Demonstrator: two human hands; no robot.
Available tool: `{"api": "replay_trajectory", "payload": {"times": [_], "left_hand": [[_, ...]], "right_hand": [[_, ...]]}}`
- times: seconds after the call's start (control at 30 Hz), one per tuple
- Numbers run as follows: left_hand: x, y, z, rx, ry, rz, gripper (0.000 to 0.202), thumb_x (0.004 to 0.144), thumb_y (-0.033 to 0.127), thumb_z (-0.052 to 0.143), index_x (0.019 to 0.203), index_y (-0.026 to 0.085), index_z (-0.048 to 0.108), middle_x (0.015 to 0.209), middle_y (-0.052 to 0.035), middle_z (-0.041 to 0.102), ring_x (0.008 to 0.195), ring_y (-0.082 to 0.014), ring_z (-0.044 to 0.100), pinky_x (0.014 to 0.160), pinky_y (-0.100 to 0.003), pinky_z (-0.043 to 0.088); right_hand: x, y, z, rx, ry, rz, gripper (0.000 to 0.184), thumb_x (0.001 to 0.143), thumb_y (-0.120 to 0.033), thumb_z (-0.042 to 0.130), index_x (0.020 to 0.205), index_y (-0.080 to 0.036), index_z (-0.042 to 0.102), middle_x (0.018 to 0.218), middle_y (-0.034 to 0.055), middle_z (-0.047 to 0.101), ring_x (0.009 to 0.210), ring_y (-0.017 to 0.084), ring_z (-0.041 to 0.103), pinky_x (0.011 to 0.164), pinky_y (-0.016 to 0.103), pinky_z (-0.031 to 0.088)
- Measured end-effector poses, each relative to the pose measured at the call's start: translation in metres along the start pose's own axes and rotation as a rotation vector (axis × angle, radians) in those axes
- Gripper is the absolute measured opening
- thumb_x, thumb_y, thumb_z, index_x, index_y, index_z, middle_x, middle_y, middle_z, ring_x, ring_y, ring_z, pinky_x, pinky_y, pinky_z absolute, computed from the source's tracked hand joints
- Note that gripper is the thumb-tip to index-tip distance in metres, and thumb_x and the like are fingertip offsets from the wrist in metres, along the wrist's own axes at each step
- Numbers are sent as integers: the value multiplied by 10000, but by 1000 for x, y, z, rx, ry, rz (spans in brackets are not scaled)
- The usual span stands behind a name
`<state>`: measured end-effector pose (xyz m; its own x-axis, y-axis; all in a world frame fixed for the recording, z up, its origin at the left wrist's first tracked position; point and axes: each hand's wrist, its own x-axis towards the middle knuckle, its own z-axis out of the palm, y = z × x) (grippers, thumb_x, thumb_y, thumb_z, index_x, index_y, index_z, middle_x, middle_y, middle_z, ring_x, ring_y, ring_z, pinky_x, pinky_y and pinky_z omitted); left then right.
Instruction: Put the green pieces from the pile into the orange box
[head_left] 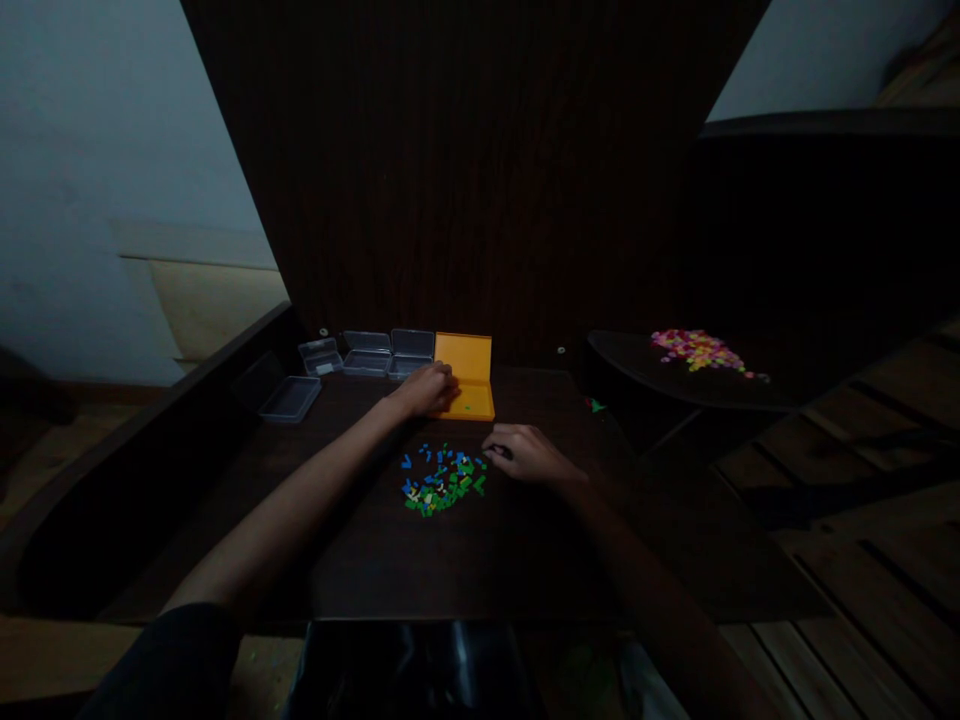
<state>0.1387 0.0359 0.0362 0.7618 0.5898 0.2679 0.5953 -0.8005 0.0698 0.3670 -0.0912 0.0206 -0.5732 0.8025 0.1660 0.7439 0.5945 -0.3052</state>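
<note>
My left hand (429, 389) rests on the left edge of an open orange box (471, 385) at the back of the dark table (420, 560), fingers curled against the tray; what they hold is hidden. A heap of small blue, green and yellow pieces (442, 480) lies in the middle of the table. My right hand (525, 452) lies just right of that heap, its fingers bent down onto the table at the edge of the pieces. Whether it pinches a piece cannot be seen.
Several clear plastic boxes (367, 355) stand open in a row left of the orange box, one more (289, 398) nearer the left edge. A pile of pink and yellow pieces (697, 350) lies on a side surface at the right. A dark board stands behind the table.
</note>
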Motion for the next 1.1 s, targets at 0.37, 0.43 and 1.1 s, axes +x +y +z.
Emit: {"api": "replay_trajectory", "payload": {"times": [0.37,0.43,1.1], "left_hand": [[-53,14,-18,-261,124,-47,265,927,151,455,1065,169,681,1031,-90,666,1012,-222,593,924,-368,482],[-66,17,-15,-300,110,-45,247,936,188,466,1054,165,682,1015,-88,668,1002,-219,594,920,-365,483],[-86,56,-4,-471,5,27,107,870,165,594,879,177,700,939,-53,662,965,-196,605,894,-312,481]], "right_hand": [[4,-1,-3,138,110,-12,145,885,-136,564,894,-182,702,839,46,658,744,152,591,686,249,426],[5,0,-3,160,176,-23,142,909,-180,560,897,-174,701,823,50,635,733,154,580,672,256,430],[65,27,-17,128,232,83,127,851,-186,610,836,-152,731,795,39,578,718,156,536,676,262,414]]}}
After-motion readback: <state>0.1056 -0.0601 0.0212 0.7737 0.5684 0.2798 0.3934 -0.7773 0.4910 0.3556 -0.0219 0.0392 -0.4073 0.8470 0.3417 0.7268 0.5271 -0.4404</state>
